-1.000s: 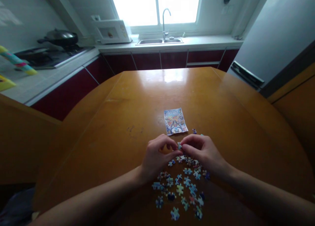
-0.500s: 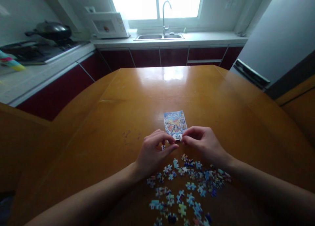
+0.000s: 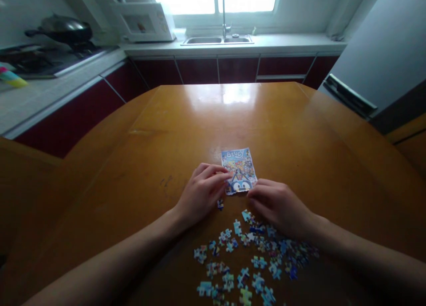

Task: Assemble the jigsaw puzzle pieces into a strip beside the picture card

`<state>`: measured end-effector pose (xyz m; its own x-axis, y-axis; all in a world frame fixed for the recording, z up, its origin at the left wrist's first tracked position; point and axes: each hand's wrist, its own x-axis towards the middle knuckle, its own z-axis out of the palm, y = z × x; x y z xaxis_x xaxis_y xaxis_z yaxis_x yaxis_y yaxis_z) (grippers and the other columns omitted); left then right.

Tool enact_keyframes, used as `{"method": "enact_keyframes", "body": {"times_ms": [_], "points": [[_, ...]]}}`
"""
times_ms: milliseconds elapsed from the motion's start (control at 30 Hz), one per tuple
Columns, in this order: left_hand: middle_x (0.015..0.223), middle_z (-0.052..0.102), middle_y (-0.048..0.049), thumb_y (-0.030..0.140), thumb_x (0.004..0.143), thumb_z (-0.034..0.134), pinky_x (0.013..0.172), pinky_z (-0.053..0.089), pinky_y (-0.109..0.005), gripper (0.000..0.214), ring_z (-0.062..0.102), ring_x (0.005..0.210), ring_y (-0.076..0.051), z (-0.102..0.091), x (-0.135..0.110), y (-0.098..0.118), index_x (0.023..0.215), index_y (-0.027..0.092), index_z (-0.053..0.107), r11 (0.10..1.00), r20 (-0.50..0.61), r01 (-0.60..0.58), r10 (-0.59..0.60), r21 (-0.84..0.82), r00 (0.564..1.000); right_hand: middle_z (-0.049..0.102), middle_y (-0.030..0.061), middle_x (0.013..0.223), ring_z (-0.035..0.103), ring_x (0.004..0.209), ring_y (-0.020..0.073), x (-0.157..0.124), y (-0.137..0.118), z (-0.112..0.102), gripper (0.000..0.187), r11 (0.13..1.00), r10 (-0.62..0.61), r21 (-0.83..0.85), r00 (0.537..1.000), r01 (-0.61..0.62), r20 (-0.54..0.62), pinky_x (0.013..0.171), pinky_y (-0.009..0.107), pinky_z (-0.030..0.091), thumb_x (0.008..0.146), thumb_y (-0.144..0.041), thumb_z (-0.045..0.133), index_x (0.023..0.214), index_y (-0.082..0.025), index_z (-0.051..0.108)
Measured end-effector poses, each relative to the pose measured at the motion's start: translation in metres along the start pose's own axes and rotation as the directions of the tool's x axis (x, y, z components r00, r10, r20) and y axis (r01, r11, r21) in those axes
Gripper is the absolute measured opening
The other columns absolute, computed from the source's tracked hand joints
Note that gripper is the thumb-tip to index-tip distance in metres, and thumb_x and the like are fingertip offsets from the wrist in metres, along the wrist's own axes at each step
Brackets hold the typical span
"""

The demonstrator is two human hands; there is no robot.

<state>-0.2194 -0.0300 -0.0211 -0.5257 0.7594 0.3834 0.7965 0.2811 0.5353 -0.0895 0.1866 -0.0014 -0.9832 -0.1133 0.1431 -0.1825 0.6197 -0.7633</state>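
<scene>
My left hand [image 3: 199, 192] lies low on the wooden table [image 3: 186, 133], fingers stretched out with the tips on the left edge of a small colourful picture card [image 3: 238, 169]. My right hand [image 3: 278, 206] rests palm down just below the card's lower right corner. Its fingers are curled under, so I cannot see what is in them, if anything. One loose jigsaw piece [image 3: 220, 204] lies by my left thumb. Several scattered jigsaw pieces [image 3: 248, 257] lie spread on the table close in front of me, under and beside my right wrist.
Beyond the table runs a kitchen counter with a sink and tap [image 3: 216, 39], a white microwave [image 3: 143, 24] and a wok on a hob [image 3: 61, 28] at the left. A grey fridge [image 3: 372, 53] stands at the right. Wooden chair backs flank the table.
Both hands have moved away from me, from pinching a piece together over the pile to the card. The left fingers have stretched out onto the card's edge. The camera has tilted down.
</scene>
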Motion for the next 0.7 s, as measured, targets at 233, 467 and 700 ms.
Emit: {"method": "enact_keyframes", "body": {"times_ms": [233, 467, 700], "points": [[0.118, 0.068, -0.0056, 0.02, 0.095, 0.06, 0.095, 0.05, -0.043, 0.018, 0.053, 0.109, -0.023, 0.003, -0.002, 0.001, 0.108, 0.025, 0.072, 1.0, 0.048, -0.026, 0.026, -0.002, 0.999, 0.064, 0.0055, 0.088, 0.058, 0.077, 0.0159, -0.011, -0.005, 0.007, 0.02, 0.986, -0.011, -0.162, 0.991, 0.033, 0.133, 0.068, 0.031, 0.045, 0.095, -0.022, 0.052, 0.085, -0.02, 0.07], [0.113, 0.067, -0.0065, 0.02, 0.095, 0.06, 0.093, 0.051, -0.042, 0.017, 0.054, 0.107, -0.023, 0.002, 0.0, 0.004, 0.108, 0.024, 0.071, 1.0, 0.038, -0.018, 0.019, -0.019, 0.999, 0.065, 0.0051, 0.094, 0.059, 0.081, 0.0172, -0.01, -0.006, 0.015, 0.013, 0.985, -0.008, -0.168, 0.986, 0.036, 0.167, 0.072, 0.032, 0.046, 0.088, -0.014, 0.058, 0.088, -0.021, 0.068], [0.115, 0.069, -0.0046, 0.021, 0.096, 0.06, 0.094, 0.05, -0.04, 0.015, 0.054, 0.106, -0.022, 0.002, 0.001, 0.005, 0.105, 0.024, 0.071, 0.999, 0.051, -0.036, 0.037, -0.031, 0.998, 0.063, 0.0003, 0.074, 0.054, 0.062, 0.0131, 0.002, -0.008, -0.004, 0.023, 0.962, 0.163, 0.221, 0.987, -0.16, 0.004, 0.057, 0.028, 0.045, 0.089, -0.019, 0.058, 0.109, -0.021, 0.069]]}}
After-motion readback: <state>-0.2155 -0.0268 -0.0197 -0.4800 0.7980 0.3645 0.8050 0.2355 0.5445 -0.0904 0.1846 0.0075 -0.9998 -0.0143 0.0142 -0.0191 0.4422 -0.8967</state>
